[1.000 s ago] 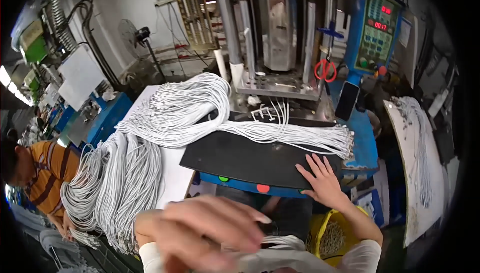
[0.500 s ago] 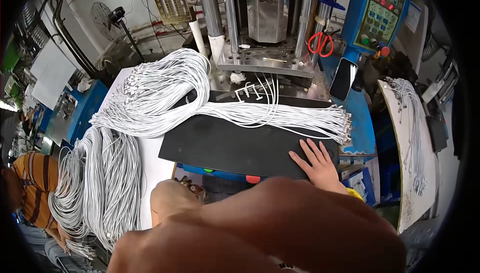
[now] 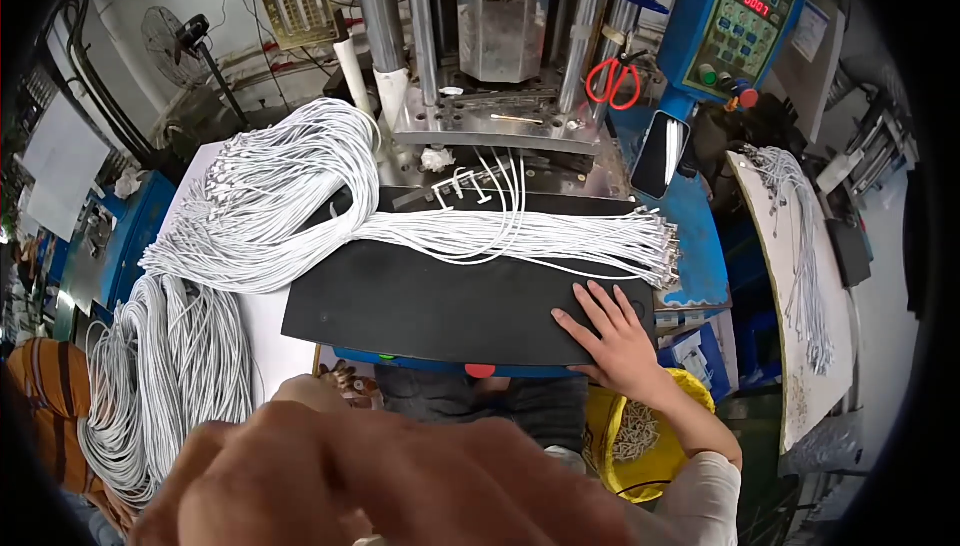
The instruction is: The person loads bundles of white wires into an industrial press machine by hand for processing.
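My right hand lies flat, fingers spread, on the right end of a black mat and holds nothing. Just above it, the plug ends of a thick bundle of white cables fan out across the mat. The bundle loops left and hangs down over the bench's left side. My left hand is very close to the camera, large and blurred along the lower edge. Its fingers look curled, and I cannot tell whether it holds anything.
A metal press machine stands behind the mat, with a blue control panel, red scissors and a phone to its right. A yellow bucket sits below my right forearm. More cables hang on a board. A person in an orange striped shirt is at left.
My left hand has risen closer to the camera and fills more of the lower edge. The view has tilted down toward the bench. My right hand stays flat on the mat.
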Demonstrator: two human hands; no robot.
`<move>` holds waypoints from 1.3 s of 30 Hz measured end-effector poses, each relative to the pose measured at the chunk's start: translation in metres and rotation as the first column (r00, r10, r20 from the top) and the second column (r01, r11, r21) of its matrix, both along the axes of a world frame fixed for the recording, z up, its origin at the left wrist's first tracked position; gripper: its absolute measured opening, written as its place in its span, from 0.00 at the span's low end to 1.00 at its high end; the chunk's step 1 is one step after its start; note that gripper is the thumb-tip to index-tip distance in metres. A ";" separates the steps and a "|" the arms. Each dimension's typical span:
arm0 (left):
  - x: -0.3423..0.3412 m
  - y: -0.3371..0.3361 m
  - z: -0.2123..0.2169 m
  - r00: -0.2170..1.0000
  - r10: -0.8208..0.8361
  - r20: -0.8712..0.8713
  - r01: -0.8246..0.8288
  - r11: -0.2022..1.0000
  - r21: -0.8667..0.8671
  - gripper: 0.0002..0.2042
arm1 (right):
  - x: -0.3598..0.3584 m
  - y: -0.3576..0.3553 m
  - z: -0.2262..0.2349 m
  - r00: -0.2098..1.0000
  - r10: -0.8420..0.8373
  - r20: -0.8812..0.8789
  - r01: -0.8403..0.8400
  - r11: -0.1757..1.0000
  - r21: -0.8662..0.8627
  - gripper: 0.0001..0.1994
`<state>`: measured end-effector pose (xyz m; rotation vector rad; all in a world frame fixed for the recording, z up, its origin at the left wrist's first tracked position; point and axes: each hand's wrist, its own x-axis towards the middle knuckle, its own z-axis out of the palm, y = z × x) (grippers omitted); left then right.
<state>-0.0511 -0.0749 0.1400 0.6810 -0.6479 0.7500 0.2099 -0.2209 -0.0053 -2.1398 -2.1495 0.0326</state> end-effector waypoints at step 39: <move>-0.009 -0.011 0.011 0.810 -0.492 0.319 0.567 0.795 -0.216 0.14 | -0.002 -0.005 0.004 1.000 -0.011 0.000 0.011 1.000 -0.003 0.44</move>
